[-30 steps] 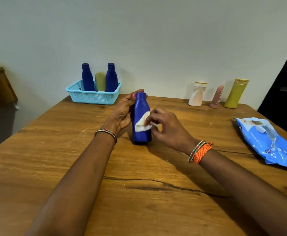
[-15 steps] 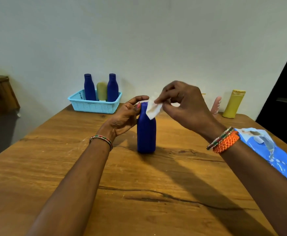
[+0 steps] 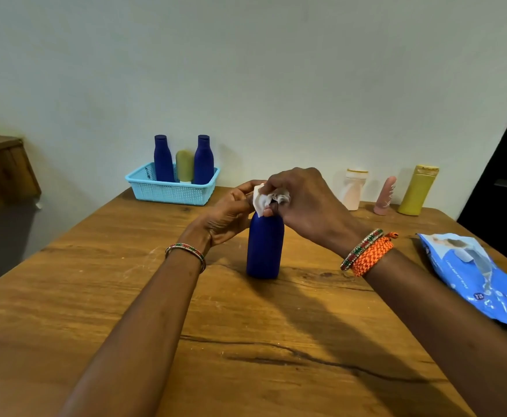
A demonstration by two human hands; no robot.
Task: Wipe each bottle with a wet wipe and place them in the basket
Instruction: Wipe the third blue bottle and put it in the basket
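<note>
bottle cap: hidden under the wet wipe and right hand
wipes pack: cut off by right edge

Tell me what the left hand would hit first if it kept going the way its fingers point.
The left hand points right, at the blue bottle's neck, where the wet wipe is; it touches there already.

Deep blue bottle under a white wipe — two more blue ones in a pale turquoise lattice basket, an olive tube between. Orange braided band, brown grained table — blue wipes pack.
</note>
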